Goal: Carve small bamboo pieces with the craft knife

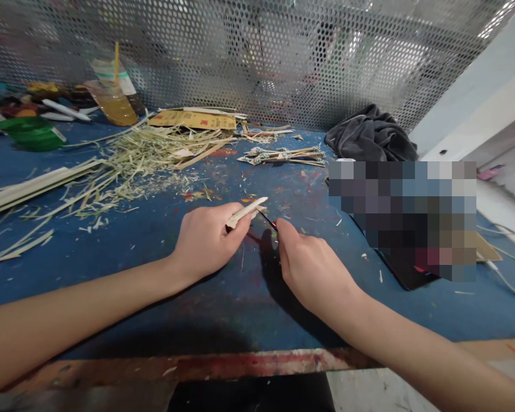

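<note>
My left hand [208, 237] is closed around a short pale bamboo strip [246, 211] whose tip points up and to the right. My right hand [311, 266] is closed on a thin dark blade [266, 219], only its tip showing, and that tip touches the strip from below. Both hands rest low over the blue worktable [154, 269], near its middle.
A heap of bamboo shavings [141, 157] and long pale strips [30, 189] lies at the left. Bundled tied sticks [285, 155] and a dark cloth [371, 136] sit behind. A plastic cup with a straw [114, 94], green tape [32, 133] and a perforated metal wall [257, 51] stand at the back.
</note>
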Demonstrator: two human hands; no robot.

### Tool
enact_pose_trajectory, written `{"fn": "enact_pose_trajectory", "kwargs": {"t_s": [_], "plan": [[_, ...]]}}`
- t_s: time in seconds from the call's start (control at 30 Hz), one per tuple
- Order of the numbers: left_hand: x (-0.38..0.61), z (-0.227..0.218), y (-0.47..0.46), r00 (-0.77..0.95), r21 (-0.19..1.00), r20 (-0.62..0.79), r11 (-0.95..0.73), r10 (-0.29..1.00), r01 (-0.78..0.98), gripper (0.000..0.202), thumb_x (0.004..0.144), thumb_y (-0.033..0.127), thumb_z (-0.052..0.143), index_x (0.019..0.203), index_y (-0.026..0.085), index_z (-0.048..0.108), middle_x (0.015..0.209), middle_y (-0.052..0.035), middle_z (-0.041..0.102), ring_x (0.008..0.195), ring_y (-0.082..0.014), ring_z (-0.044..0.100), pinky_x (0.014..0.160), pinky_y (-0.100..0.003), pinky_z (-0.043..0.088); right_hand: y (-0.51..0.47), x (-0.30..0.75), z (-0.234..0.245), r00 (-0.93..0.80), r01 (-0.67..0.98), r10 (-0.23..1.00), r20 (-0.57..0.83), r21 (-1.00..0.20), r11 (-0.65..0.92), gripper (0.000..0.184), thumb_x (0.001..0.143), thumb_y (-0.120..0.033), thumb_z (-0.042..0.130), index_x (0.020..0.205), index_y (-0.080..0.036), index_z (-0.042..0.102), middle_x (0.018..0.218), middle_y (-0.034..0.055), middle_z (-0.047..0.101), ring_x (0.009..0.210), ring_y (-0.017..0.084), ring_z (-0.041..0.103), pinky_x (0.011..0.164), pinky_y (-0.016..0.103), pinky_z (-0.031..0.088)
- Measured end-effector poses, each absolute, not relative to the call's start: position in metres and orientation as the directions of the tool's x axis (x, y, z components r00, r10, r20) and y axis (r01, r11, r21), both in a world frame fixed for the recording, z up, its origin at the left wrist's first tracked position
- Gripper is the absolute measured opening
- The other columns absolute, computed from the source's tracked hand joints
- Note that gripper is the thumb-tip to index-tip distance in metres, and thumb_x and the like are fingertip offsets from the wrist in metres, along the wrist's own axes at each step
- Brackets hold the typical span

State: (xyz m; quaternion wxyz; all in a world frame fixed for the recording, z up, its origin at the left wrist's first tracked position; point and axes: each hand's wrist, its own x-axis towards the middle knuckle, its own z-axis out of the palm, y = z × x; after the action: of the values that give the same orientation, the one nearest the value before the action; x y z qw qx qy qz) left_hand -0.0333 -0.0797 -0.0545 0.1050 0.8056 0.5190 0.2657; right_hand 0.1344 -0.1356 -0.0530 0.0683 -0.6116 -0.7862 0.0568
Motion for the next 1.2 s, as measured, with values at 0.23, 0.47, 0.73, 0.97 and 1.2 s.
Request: {"fn": "enact_pose_trajectory", "kwargs": {"t_s": [0.23,0.47,0.73,0.97,1.2], "plan": [[-0.042,-0.048,-0.061,0.073,0.864,0.279,-0.283,0.958,0.417,0.026,0.080,0.029,0.048,0.056,0.020,0.044,0.044,0.0056,0.035,0.042,-0.0085,0.031,0.044,-0.025,0.021,-0.130,0.146,-0.058,-0.220,0.955,0.959,0.180,-0.162,0.249,0.042,0.091,-0.009,0.031,0.131,-0.005,0.043,0.083,0.0140,0.071,0.064,0.027,0.069,0.050,0.032,0.046],[-0.040,-0.055,-0.073,0.505,0.998,0.029,0.005,0.863,-0.065,0.036,0.084,0.035,0.047,0.052,0.020,0.039,0.036,0.0077,0.025,0.034,-0.0065,0.021,0.038,-0.025,0.014,-0.131,0.143,-0.063,-0.306,0.812,0.803,0.512,-0.300,0.501,0.040,0.095,-0.015,0.027,0.129,-0.005,0.046,0.087,0.0141,0.072,0.073,0.025,0.072,0.065,0.037,0.056],[-0.037,-0.053,-0.077,0.510,0.999,0.015,-0.034,0.860,0.027,0.033,0.087,0.031,0.046,0.057,0.019,0.042,0.040,0.0077,0.029,0.036,-0.0063,0.024,0.038,-0.022,0.018,-0.132,0.141,-0.062,-0.315,0.831,0.865,0.391,-0.326,0.450,0.042,0.095,-0.015,0.027,0.132,-0.008,0.046,0.090,0.0138,0.072,0.082,0.025,0.071,0.070,0.037,0.056],[-0.037,-0.052,-0.080,0.498,0.995,0.010,-0.057,0.867,0.079,0.034,0.089,0.032,0.044,0.058,0.019,0.042,0.041,0.0079,0.028,0.037,-0.0061,0.022,0.038,-0.021,0.017,-0.132,0.139,-0.062,-0.312,0.852,0.879,0.361,-0.303,0.427,0.042,0.096,-0.017,0.028,0.133,-0.009,0.046,0.091,0.0143,0.071,0.084,0.026,0.071,0.065,0.033,0.052],[-0.034,-0.055,-0.081,0.429,0.953,0.097,-0.208,0.898,0.220,0.033,0.089,0.034,0.043,0.061,0.018,0.044,0.049,0.0064,0.033,0.043,-0.0067,0.027,0.040,-0.021,0.020,-0.131,0.136,-0.059,-0.296,0.872,0.921,0.252,-0.322,0.368,0.041,0.096,-0.017,0.027,0.131,-0.008,0.046,0.087,0.0136,0.071,0.076,0.024,0.070,0.062,0.031,0.048]]}}
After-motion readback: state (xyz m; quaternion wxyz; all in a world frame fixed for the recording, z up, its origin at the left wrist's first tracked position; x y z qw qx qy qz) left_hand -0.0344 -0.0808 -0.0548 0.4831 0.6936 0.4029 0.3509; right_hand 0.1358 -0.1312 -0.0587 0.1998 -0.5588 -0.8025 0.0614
